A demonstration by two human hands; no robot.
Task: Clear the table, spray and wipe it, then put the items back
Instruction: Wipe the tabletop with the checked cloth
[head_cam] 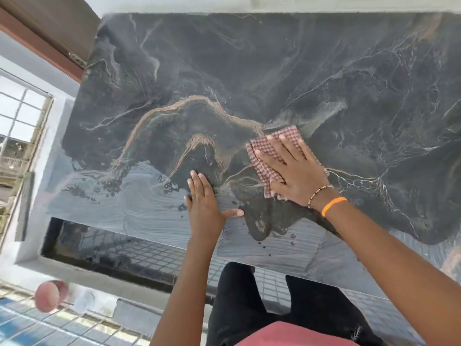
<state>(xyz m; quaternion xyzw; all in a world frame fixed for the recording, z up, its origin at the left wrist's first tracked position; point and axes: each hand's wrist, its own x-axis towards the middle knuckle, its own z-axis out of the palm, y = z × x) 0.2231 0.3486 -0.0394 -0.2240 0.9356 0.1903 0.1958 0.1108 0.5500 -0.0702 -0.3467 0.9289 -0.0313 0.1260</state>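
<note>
A dark marble table top (249, 71) with pale and orange veins fills the view. Its near part is wet, with wipe streaks and droplets. My right hand (294, 171) lies flat, fingers spread, pressing a red-and-white checked cloth (272, 143) onto the stone near the middle. My left hand (204, 203) rests flat on the wet surface just left of it, fingers together, thumb out, holding nothing. Nothing else stands on the table.
The table's far edge meets a white wall (224, 3). A brown door frame (50, 33) and a window (20, 116) lie at the left. A pinkish round object (48, 295) sits low at the left over tiled floor. My legs stand at the near edge.
</note>
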